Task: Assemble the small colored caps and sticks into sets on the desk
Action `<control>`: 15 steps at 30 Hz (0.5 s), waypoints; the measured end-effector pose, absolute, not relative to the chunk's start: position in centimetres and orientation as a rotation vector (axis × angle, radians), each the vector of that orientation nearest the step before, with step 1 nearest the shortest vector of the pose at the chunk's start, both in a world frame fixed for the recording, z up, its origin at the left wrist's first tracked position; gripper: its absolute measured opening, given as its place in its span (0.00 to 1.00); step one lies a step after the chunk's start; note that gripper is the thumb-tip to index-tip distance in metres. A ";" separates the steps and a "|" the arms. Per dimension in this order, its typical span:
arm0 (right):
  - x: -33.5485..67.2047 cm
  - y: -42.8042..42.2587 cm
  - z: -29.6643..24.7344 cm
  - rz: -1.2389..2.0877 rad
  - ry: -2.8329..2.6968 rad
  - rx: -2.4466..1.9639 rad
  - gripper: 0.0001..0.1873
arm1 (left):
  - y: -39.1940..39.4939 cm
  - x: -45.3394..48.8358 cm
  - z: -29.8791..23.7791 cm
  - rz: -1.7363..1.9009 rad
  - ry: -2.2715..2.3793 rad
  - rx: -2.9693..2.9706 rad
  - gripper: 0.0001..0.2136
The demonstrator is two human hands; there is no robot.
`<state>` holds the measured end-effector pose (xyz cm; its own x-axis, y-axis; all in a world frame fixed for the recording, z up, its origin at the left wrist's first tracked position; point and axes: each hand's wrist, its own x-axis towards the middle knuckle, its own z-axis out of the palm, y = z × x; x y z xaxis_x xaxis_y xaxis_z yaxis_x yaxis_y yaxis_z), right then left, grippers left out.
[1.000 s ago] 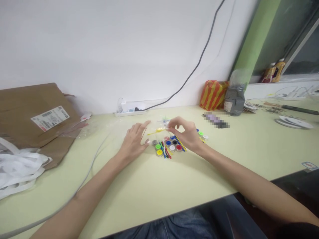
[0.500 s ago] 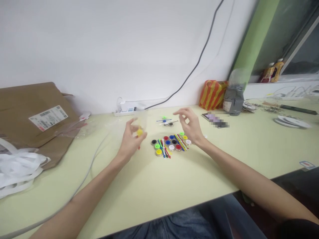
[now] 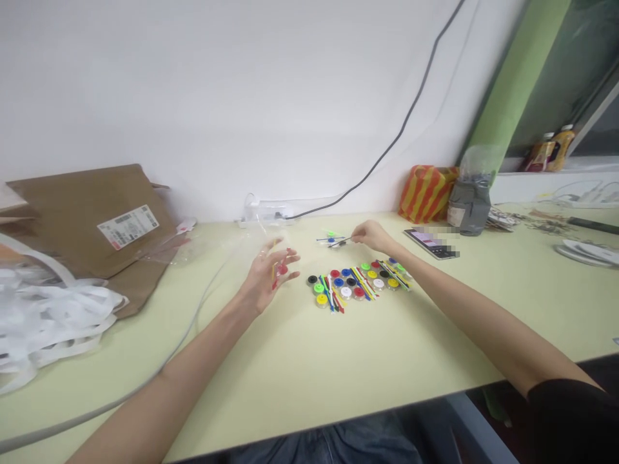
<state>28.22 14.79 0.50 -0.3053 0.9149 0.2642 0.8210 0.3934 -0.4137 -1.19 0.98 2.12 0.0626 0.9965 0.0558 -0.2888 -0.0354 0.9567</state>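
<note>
My left hand [image 3: 261, 277] is raised over the table, its fingers curled around a red spinner piece [image 3: 282, 269] and thin red and yellow strips; the exact grip is blurred. At the back, my right hand [image 3: 373, 234] pinches the end of a black arrow spinner [image 3: 342, 243] low over the table. Just left of it lies a blue arrow spinner [image 3: 331, 240], with a green piece [image 3: 331, 233] behind. In front, round colored discs on clear bases, such as a yellow disc [image 3: 322, 299], sit in rows with bundles of colored arrows [image 3: 333, 295] between them.
A phone [image 3: 430, 243] lies right of my right hand, before a striped bag [image 3: 425, 193] and a grey bag [image 3: 469, 203]. Brown cardboard [image 3: 87, 225], white strips [image 3: 53, 316] and a grey cable [image 3: 188, 335] are at left. A power strip [image 3: 265, 211] stands against the wall.
My right hand has lowered onto the black arrow spinner and closed its fingertips there. A red piece now shows in my left hand where a yellow one showed. The view has shifted left.
</note>
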 end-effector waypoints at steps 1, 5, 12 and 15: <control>28.5 14.7 1.3 0.299 -2.205 -1.449 0.10 | 0.9 -1.3 2.2 1.295 0.905 1.057 0.28; 28.7 13.8 6.0 0.387 -2.088 -1.131 0.14 | 0.7 -1.6 2.3 1.209 0.833 1.111 0.27; 22.7 9.6 14.6 0.407 -1.994 -0.589 0.15 | 0.3 -1.8 2.1 1.023 0.787 1.247 0.29; 19.7 8.3 15.2 0.286 -2.010 -0.593 0.13 | 0.1 -1.6 2.1 0.918 0.720 1.292 0.32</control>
